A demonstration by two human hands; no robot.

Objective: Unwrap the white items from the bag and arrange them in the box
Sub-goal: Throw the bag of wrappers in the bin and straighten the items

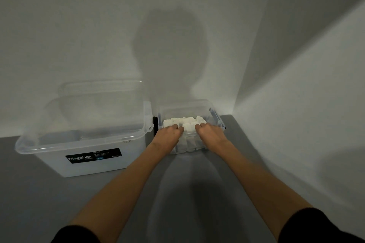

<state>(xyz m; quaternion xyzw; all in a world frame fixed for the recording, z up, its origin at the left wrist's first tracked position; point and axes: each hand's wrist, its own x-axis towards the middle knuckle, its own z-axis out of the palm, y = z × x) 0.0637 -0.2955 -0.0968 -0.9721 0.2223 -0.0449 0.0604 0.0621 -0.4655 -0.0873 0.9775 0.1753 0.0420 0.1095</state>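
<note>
Two bare hands are seen reaching over the near rim of a small clear plastic box with blue side latches (218, 118), which stands on a grey tabletop (39, 193) close to the corner of a white wall (79, 25). White blocky items (183, 121) are packed together inside this box, some visible from above and others through its front wall. The left hand (169, 134) and the right hand (210, 135) are held side by side, apart from each other, with the fingers (180, 128) bent down onto the nearest white pieces; whether any piece is pinched or only touched cannot be told, as the fingertips are blurred. Just to the left, a large clear plastic storage box (88, 167) bearing a black "Megabox" label (92, 155) is placed, with a clear lid (102, 92) propped upright behind it. Black sleeves (75, 235) are seen at the bottom edge, and a head-shaped shadow (169, 49) is cast on the wall.
</note>
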